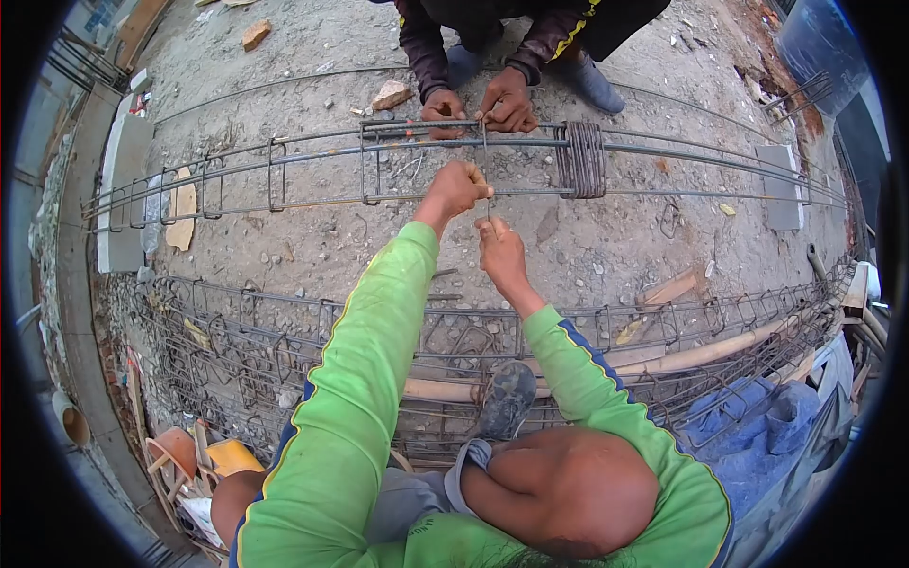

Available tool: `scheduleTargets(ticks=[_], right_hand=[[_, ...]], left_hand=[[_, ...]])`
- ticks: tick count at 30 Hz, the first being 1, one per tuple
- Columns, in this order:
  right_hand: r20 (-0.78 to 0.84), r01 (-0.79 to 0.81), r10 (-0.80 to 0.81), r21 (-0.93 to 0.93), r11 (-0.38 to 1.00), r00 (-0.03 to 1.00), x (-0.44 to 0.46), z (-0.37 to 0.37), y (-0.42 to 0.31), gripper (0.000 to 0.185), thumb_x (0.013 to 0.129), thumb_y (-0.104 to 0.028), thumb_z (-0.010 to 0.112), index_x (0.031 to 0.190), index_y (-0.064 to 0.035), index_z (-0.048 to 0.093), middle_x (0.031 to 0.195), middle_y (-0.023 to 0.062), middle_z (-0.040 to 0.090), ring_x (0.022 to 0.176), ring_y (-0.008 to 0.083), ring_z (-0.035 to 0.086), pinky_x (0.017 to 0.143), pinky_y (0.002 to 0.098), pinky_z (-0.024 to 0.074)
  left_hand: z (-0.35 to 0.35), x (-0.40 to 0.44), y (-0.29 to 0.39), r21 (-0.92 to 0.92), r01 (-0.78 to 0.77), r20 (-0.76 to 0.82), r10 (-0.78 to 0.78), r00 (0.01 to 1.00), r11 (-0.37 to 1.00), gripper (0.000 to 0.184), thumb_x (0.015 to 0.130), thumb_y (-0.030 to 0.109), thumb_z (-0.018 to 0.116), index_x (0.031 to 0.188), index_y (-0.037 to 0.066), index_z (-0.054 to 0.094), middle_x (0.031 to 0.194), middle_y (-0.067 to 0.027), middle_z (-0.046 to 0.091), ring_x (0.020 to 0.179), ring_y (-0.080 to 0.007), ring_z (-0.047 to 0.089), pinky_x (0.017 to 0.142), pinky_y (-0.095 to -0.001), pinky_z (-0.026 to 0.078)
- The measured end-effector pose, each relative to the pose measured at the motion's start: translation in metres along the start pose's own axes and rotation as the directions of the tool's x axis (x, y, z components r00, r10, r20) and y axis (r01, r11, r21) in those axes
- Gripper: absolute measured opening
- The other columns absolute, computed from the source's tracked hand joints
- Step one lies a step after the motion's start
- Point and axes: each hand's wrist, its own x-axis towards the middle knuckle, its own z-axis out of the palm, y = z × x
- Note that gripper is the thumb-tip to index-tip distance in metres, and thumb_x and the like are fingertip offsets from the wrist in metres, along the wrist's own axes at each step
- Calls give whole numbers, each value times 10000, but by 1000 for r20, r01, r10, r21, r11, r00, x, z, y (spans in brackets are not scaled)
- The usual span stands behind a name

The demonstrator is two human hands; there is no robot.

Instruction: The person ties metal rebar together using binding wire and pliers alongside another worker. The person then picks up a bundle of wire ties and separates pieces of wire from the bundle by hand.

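Note:
A long rebar cage (pixel 322 202) lies across the ground in front of me, its parallel bars crossed by square stirrups (pixel 276 175). My left hand (pixel 458 189) is closed, its fingertips pinching the corner where a stirrup (pixel 486 156) meets the nearest long bar. Just below it, my right hand (pixel 502 251) pinches a thin wire that runs up toward that corner. On the far side, a co-worker's two hands (pixel 507 102) work at the same stirrup on the far bars. To the right, a tight bundle of stirrups (pixel 580 161) hangs around the bars.
Concrete blocks (pixel 123 180) (pixel 780 204) support the cage at both ends. Between me and it lie more rebar cages (pixel 284 317) and a bamboo pole (pixel 682 358). Blue sheeting (pixel 739 417) sits at lower right, a yellow container (pixel 232 457) at lower left. Stones (pixel 390 95) dot the ground.

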Motion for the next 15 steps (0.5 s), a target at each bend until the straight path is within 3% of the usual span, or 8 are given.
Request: scheduleTargets(ticks=[1, 3, 4, 6, 7, 9, 13, 15], right_hand=[[-1, -4, 4, 3, 1000, 1000, -1, 1, -5, 269, 1076, -231, 494, 1088, -22, 663, 621, 23, 506, 504, 102, 483, 505, 323, 417], [-17, -52, 51, -62, 997, 999, -2, -1, -18, 274, 1075, -248, 491, 1083, -31, 658, 667, 118, 595, 571, 216, 595, 568, 394, 461], [-17, -55, 54, -60, 997, 998, -3, -3, -27, 274, 1075, -248, 491, 1083, -31, 658, 667, 118, 595, 571, 216, 595, 568, 394, 461], [-38, 17, -22, -136, 991, 999, -2, -7, -42, 278, 1061, -263, 507, 1077, -25, 649, 782, 240, 654, 724, 410, 656, 664, 480, 488], [-39, 15, -20, -135, 991, 999, -1, -6, -42, 278, 1061, -263, 507, 1077, -25, 649, 782, 240, 654, 724, 410, 656, 664, 480, 488], [-37, -31, 26, -153, 988, 999, 1, -5, -45, 275, 1042, -260, 527, 1060, -14, 650, 889, 295, 661, 854, 520, 620, 723, 524, 490], [31, -1, 8, -221, 975, 999, 11, -24, -41, 271, 1019, -266, 567, 1045, -8, 646, 917, 305, 651, 877, 541, 597, 738, 533, 491], [-145, 83, -123, -251, 964, 982, 17, -36, -36, 252, 1017, -249, 591, 995, -6, 656, 810, 237, 675, 732, 430, 640, 668, 470, 488]], left_hand=[[0, -3, 3, 3, 3, 3, -3, 1000, 1000, 233, 779, 151, 877, 780, 16, 687, 671, -63, 673, 576, -158, 626, 528, -345, 476], [3, -10, 10, 247, 7, -90, 16, 996, 969, 219, 818, 195, 834, 903, 57, 688, 808, -109, 736, 757, -247, 708, 706, -411, 514], [7, -10, 5, 249, 8, -88, 14, 996, 969, 219, 818, 195, 834, 903, 57, 688, 808, -109, 736, 757, -247, 708, 706, -411, 514], [13, -11, 1, 479, -67, -76, 117, 990, 875, 208, 852, 222, 768, 990, 96, 678, 968, -131, 760, 969, -341, 706, 880, -490, 451], [14, -13, 1, 479, -66, -75, 116, 990, 875, 208, 852, 222, 768, 990, 96, 678, 968, -131, 760, 969, -341, 706, 880, -490, 451], [16, -17, 4, 476, -39, -59, 76, 995, 879, 154, 867, 216, 715, 980, 116, 684, 1000, -145, 756, 1036, -366, 689, 908, -529, 397], [17, -23, 9, 538, -30, -84, 89, 992, 842, 156, 861, 216, 704, 984, 121, 685, 1012, -143, 755, 1042, -366, 686, 899, -537, 381], [17, -18, 6, 507, -39, -71, 87, 994, 861, 155, 868, 224, 702, 985, 124, 685, 1012, -145, 755, 1046, -360, 686, 901, -523, 377]])
